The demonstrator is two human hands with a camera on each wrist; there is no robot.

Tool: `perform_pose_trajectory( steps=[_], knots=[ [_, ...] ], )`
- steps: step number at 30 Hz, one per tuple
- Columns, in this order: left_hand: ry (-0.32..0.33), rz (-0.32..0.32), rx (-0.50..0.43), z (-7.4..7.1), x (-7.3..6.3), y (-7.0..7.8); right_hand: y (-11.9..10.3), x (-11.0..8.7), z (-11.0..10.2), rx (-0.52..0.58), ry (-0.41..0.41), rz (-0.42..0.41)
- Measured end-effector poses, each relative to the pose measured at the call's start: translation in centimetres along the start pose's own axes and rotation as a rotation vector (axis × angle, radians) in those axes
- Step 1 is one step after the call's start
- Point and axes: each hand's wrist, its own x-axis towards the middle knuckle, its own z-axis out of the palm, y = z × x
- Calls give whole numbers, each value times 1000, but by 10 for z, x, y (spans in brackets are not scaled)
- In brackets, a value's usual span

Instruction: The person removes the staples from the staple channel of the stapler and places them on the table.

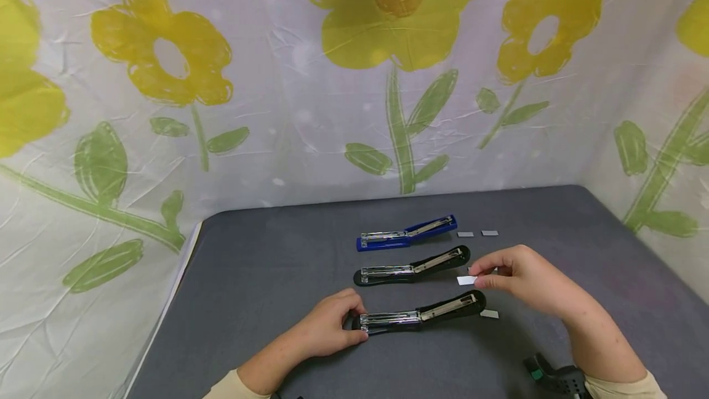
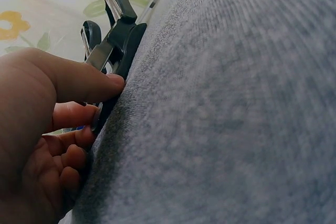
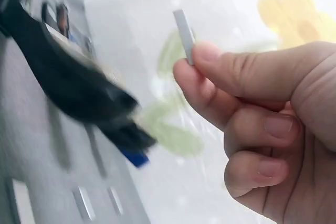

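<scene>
Three staplers lie opened out in a column on the dark table. My left hand (image 1: 330, 327) grips the left end of the nearest black stapler (image 1: 455, 308), thumb on the near side and fingers on the far side. Behind it lies a second black stapler (image 1: 443, 260), then a blue stapler (image 1: 386, 244). Raised over the table right of the staplers, my right hand (image 1: 520, 279) pinches a strip of staples (image 3: 184, 34) between thumb and index finger. The strip's free end points left, toward the staplers. In the right wrist view the other fingers are curled in.
One staple strip (image 1: 490, 313) lies by the nearest stapler's right end. Two more, a left strip (image 1: 465, 234) and a right strip (image 1: 490, 233), lie beside the blue stapler. A flower-printed curtain (image 1: 266, 159) stands behind the grey tabletop (image 1: 266, 251).
</scene>
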Motion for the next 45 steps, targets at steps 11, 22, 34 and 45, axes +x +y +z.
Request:
perform_pose_trajectory(
  steps=[11, 22, 34, 45],
  knots=[
    [-4, -10, -1, -3, -2, 0, 49, -9, -30, 56, -148, 128],
    [5, 3, -1, -4, -4, 1, 93, -9, -27, 140, -296, 222],
    [-2, -3, -3, -5, -5, 2, 79, -11, -11, -59, -250, 479],
    [15, -22, -13, -4, -11, -2, 80, 2, -8, -109, -276, 474]
  ],
)
